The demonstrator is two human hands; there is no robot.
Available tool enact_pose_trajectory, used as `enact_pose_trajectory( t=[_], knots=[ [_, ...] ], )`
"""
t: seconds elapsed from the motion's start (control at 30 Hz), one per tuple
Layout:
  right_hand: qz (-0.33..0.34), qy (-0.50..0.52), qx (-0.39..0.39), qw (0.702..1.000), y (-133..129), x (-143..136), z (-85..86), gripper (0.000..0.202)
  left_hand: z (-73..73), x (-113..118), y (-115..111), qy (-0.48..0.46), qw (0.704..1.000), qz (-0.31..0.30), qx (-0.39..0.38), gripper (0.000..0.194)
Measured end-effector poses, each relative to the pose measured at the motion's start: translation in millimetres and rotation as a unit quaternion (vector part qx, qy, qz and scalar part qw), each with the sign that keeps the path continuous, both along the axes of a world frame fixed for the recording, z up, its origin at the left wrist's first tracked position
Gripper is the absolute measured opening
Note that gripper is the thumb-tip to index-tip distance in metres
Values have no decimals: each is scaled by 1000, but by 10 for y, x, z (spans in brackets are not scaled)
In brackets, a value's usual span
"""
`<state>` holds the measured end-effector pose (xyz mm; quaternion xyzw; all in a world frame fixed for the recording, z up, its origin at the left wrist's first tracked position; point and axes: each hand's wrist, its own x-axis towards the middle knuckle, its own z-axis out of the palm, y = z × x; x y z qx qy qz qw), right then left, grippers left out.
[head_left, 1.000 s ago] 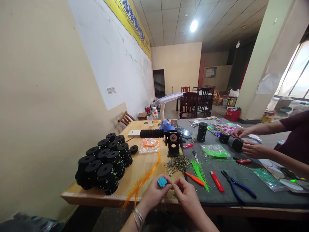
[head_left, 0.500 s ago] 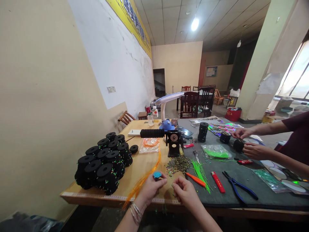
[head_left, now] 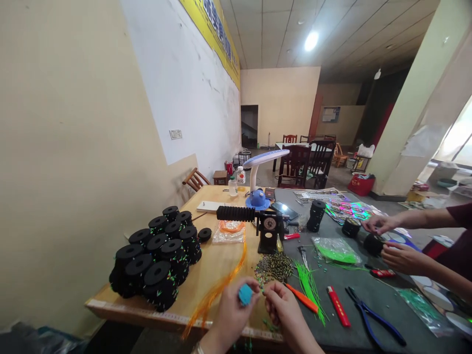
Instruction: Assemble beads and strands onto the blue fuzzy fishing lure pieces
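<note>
My left hand (head_left: 236, 306) is closed around a small turquoise round piece (head_left: 245, 294), whose flat end faces up between thumb and fingers. Beside it, my right hand (head_left: 280, 306) pinches thumb and forefinger together; what lies between them is too small to make out. The fingertips of both hands almost meet at the table's front edge. Just beyond them spreads a pile of small dark and gold beads (head_left: 278, 268). Orange strands (head_left: 216, 292) run down to the left of my left hand. An orange-handled tool (head_left: 302, 298) and green strands (head_left: 309, 287) lie right of my right hand.
Stacked black foam spools (head_left: 158, 258) fill the left side. A black winding device (head_left: 268, 231) and a blue lamp (head_left: 257, 199) stand behind the beads. A red lighter (head_left: 338, 306) and blue-handled pliers (head_left: 374, 317) lie right. A co-worker's hands (head_left: 400, 256) hold a black spool.
My hands have come closer together, and the turquoise piece has turned to show more of its flat end. The whole view has shifted slightly. The orange strands and tools lie as before.
</note>
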<state>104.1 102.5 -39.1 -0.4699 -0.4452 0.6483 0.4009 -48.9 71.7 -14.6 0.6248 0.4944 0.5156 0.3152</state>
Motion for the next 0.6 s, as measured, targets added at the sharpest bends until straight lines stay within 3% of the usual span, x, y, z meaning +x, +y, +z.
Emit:
enact_pose_trajectory(
  t=[0.1,0.23,0.3,0.4,0.47,0.6],
  knots=[
    [15,10,0,1000,34,-4,-2,45,32,96,-31,134,990,-5,50,17],
    [9,-20,-4,1000,84,4,26,49,54,126,62,144,988,-9,50,20],
    [12,-32,5,999,108,15,62,50,59,118,122,96,995,-16,12,18],
    [-9,-26,37,999,135,44,117,51,28,107,207,-59,994,14,-86,12],
    [-18,-27,45,998,146,61,136,51,-31,98,254,-143,981,40,-126,21],
    [38,-51,68,996,164,31,125,45,-188,78,315,-221,952,81,-197,46]
  ],
)
